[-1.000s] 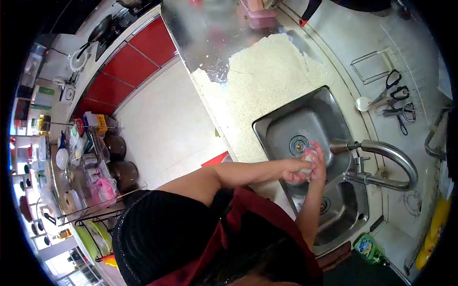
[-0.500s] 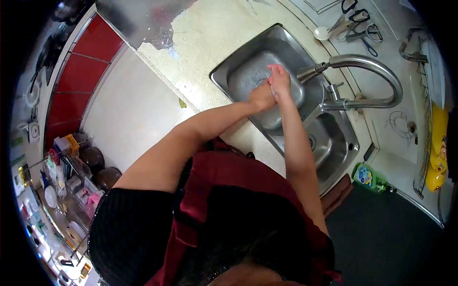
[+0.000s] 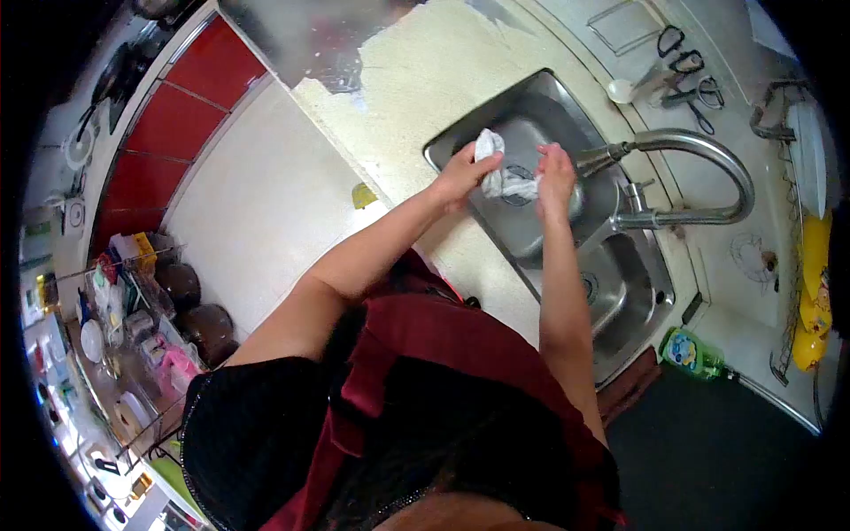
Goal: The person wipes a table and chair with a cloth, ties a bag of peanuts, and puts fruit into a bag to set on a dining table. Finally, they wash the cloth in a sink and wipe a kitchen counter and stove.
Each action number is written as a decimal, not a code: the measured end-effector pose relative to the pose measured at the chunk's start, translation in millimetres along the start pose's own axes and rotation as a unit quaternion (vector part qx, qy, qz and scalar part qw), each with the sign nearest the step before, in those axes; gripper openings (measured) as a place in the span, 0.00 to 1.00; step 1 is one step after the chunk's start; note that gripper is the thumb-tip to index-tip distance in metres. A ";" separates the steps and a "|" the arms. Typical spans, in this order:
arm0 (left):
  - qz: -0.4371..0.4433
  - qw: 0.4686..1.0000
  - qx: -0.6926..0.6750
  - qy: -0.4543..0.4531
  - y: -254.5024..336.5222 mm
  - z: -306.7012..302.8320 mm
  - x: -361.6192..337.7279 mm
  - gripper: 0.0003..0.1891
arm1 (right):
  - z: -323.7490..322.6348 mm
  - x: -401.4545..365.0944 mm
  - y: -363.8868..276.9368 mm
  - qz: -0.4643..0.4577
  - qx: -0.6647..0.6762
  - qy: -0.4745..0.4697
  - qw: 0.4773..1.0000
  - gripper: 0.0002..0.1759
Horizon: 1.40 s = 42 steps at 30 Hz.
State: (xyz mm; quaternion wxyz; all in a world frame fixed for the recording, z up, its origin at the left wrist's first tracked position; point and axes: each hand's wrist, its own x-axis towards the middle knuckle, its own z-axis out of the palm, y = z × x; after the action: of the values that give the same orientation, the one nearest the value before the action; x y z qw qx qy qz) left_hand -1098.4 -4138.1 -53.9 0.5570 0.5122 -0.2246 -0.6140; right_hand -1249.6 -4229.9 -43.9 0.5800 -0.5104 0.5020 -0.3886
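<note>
Over the larger sink basin, a white, twisted wet-looking cloth stretches between my two hands. My left hand is closed around its left end, with the thumb on top and one part of the cloth sticking up past it. The other end is pinched by my right hand, whose fingers partly hide it. Just right of my right hand is the spout of the metal faucet. Below the cloth, the basin's drain partly shows.
A smaller basin adjoins on the right. Scissors and a white spoon lie behind the sink. A green bottle stands by the near right corner. Pale worktop extends to the left, and a crowded rack stands farther left.
My hands were clasped together over the basin; now they are apart, with the white cloth visible between them. The whole view has shifted slightly, so the sink appears lower and farther right.
</note>
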 end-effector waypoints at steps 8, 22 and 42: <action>0.007 0.947 -0.322 -0.007 52.5 -30.8 -15.5 0.11 | 17.6 -33.1 -8.3 -0.157 -0.157 -0.093 0.971 0.13; 0.187 0.973 0.125 -0.061 155.4 -140.4 -46.6 0.26 | 174.9 -71.0 -88.0 -0.241 -0.396 -0.107 0.880 0.16; 0.062 0.908 -0.189 -0.369 240.0 -273.3 -58.6 0.19 | 257.9 -80.8 -173.0 0.042 0.176 -0.091 0.979 0.25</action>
State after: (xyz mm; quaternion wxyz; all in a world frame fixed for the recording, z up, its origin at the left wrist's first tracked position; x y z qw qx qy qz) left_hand -757.7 -4070.8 69.1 0.5577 0.1195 -0.3257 -0.7540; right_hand -1002.1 -4130.7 134.6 0.7198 -0.4122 0.3915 -0.3983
